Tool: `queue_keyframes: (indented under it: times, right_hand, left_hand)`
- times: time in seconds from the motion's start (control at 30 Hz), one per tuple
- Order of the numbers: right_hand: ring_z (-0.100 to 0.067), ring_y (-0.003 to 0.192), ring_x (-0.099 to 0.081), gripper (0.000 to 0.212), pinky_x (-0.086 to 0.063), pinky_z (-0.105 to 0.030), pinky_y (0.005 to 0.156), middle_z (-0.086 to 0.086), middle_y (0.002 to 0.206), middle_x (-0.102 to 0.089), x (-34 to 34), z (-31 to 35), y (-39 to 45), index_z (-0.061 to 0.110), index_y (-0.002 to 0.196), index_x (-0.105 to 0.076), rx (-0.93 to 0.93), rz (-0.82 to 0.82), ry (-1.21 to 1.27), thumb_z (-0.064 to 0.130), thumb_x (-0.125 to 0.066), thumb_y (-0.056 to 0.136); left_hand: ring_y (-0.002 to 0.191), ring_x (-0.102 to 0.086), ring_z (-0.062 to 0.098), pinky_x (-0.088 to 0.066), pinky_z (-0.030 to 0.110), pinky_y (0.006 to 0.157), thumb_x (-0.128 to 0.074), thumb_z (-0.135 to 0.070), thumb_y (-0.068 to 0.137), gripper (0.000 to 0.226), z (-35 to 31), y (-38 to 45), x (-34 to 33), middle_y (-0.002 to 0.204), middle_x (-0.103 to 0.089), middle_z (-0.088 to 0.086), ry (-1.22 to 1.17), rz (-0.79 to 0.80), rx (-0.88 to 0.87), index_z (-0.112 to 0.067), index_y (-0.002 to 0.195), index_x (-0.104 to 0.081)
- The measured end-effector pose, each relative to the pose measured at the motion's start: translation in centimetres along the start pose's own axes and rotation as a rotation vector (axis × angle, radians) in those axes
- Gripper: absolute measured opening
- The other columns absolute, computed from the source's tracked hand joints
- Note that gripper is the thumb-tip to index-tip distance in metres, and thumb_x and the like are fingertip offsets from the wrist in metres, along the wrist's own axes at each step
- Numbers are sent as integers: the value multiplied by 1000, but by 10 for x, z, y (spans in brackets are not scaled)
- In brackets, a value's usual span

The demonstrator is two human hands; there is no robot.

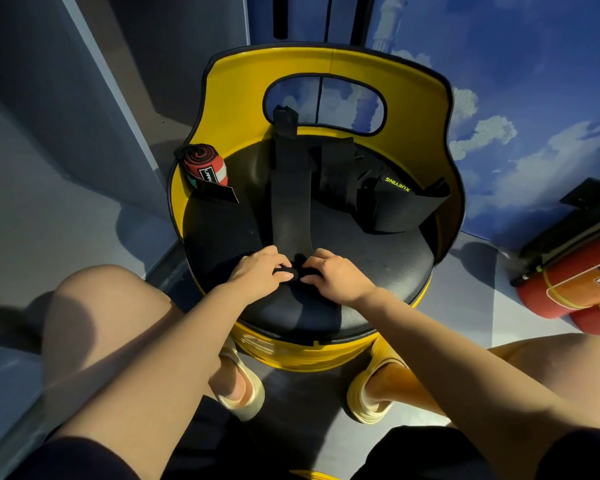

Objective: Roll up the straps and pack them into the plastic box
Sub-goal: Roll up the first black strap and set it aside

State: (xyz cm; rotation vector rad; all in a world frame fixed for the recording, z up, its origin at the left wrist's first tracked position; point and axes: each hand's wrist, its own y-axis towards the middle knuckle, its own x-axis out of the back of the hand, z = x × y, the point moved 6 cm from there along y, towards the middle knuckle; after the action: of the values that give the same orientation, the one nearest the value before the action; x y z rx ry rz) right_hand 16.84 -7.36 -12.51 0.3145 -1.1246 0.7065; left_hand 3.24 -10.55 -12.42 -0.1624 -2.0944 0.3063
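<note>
A long black strap (289, 188) lies stretched along the black seat of a yellow barrel chair (326, 62), running from the backrest toward me. Its near end is curled into a small roll. My left hand (258, 271) and my right hand (333, 273) pinch that roll from either side, fingers curled over it. A rolled red, white and green strap (205, 169) rests at the seat's left rim. A black belt with yellow-green lettering (392, 199) lies bunched at the right of the seat. No plastic box is in view.
My bare knees flank the chair and my feet in pale slippers (243, 386) stand under its front. A red cylinder with an orange label (575, 289) lies on the floor at the right. Grey panels stand at the left, a sky-printed wall behind.
</note>
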Motion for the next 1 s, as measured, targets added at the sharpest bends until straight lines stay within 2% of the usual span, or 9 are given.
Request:
queue_keyframes:
  times: [0.13,0.27,0.33,0.43,0.5,0.6,0.73,0.9,1.0]
  right_hand:
    - [-27,108,-54,34,-42,-33,96,-8,117,-52,-2,-6,0,11,119,-61,-89,44,146,30,-57,92]
    - [-22,107,-54,33,-38,-23,90,-8,113,-55,-1,-8,0,9,117,-63,-133,47,223,30,-58,91]
    - [-20,98,-55,30,-38,-21,82,-7,104,-59,1,-10,-1,9,111,-62,-159,37,262,30,-60,90]
    - [-19,77,-53,27,-41,-28,70,-11,86,-61,0,-13,-3,8,99,-56,-229,17,348,33,-58,91]
    - [-21,76,-53,28,-40,-30,68,-15,84,-60,-3,-14,-4,7,93,-57,-227,12,323,35,-55,92]
    - [-20,85,-52,26,-39,-26,74,-7,93,-52,-2,-14,-5,9,95,-60,-191,-89,278,35,-58,90]
    - [-23,92,-54,19,-46,-34,75,-6,99,-53,-1,-1,-9,12,102,-61,-25,-199,152,28,-56,92]
    - [-22,104,-48,39,-45,-34,87,-7,113,-54,-4,0,-14,10,114,-61,96,-117,29,34,-66,84]
    - [-24,109,-49,42,-41,-30,94,-9,117,-55,-1,0,-12,9,120,-60,83,-84,51,30,-67,84]
  left_hand:
    - [95,-56,19,-46,34,80,-57,-33,90,10,5,-1,-3,102,-54,-6,-107,-13,19,-25,96,-55]
    - [95,-53,17,-39,29,72,-55,-31,92,10,5,-2,-5,105,-50,-4,-166,-13,37,-22,89,-55]
    - [95,-53,18,-38,29,73,-54,-31,93,14,6,-1,-5,105,-49,-2,-202,-16,45,-20,85,-55]
    - [94,-51,19,-36,29,73,-48,-32,96,19,6,0,-7,101,-48,0,-204,18,70,-17,90,-58]
    - [90,-49,18,-36,30,72,-44,-32,98,22,5,0,-11,100,-46,1,-184,54,90,-15,96,-59]
    - [88,-50,20,-41,32,72,-42,-32,98,17,4,0,-15,102,-45,0,-224,60,113,-20,95,-53]
    - [88,-55,24,-49,39,78,-44,-35,97,17,5,3,-13,105,-45,2,-176,35,141,-20,95,-52]
    - [90,-55,24,-54,43,82,-49,-35,95,15,11,7,-14,107,-47,5,-233,7,179,-23,87,-52]
    - [89,-54,23,-48,35,68,-47,-37,95,17,9,7,-12,108,-50,4,-179,-29,160,-22,89,-54]
